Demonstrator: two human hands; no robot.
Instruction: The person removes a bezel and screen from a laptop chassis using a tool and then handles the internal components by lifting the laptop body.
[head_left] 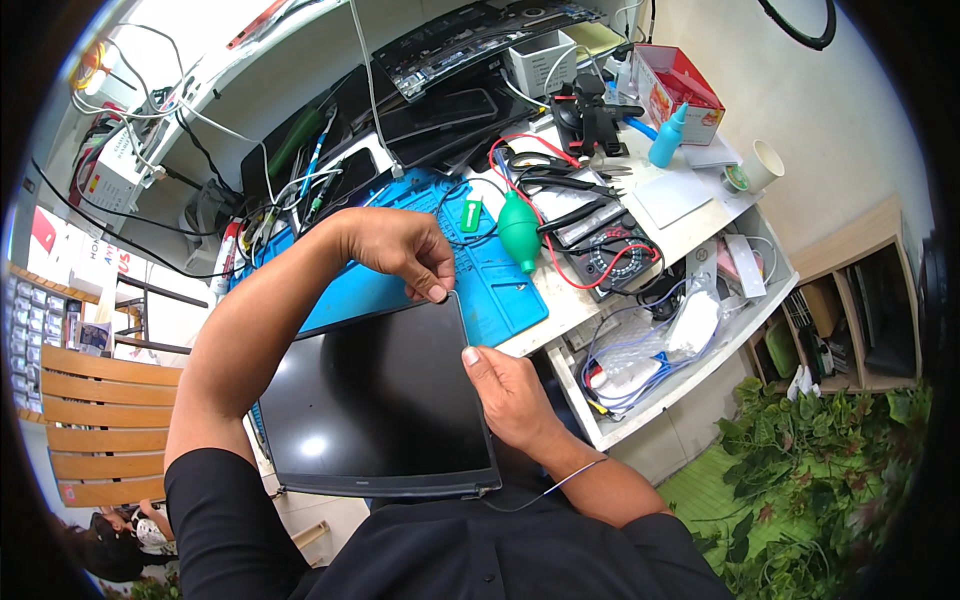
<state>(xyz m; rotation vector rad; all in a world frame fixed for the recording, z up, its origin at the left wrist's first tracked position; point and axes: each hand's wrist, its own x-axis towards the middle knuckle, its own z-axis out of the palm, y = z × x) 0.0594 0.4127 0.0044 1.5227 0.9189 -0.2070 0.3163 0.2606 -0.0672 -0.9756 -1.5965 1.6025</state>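
- Black glass screen [375, 400], a laptop display panel, lies flat between the person and the counter [690, 225], its far edge over a blue mat [495, 285].
- Left hand [400, 250] comes down on the far right corner; its fingers [437, 290] are pressed together, pinching that corner.
- Right hand [505, 390] rests at the right edge, thumb tip against the bezel, the other fingers curled under (whether they grip the edge I cannot tell).
- Thin wire [545, 493] trails from the near right corner across the right forearm.
- On the mat lie a green blower [519, 230] and a small green card [471, 214]; beyond them a multimeter [607, 255] with red leads.
- Risk, as I judge it: pulling hard at one corner could flex and crack the glass, and a snag on the wire could tear it loose.
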